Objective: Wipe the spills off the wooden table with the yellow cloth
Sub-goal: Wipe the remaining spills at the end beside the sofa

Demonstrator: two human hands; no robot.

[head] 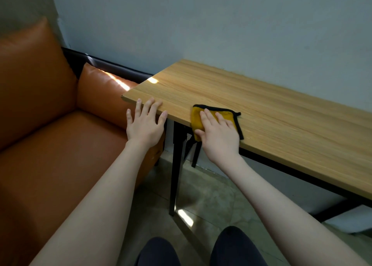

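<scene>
Head view: black-edged yellow cloth point(196, 117) under flat right hand point(218, 133), left hand point(144, 124) fingers point(150, 106) spread on wooden table point(271, 112).

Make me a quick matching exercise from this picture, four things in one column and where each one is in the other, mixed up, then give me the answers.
Things:
1. yellow cloth
2. left hand
3. right hand
4. orange sofa

Places:
A. fingertips resting on the table's near corner, palm off the edge
B. flat on top of the cloth
C. beside the table's end, to the left
D. on the wooden table, hanging slightly over the near edge

Pairs: 1-D, 2-A, 3-B, 4-C
</scene>
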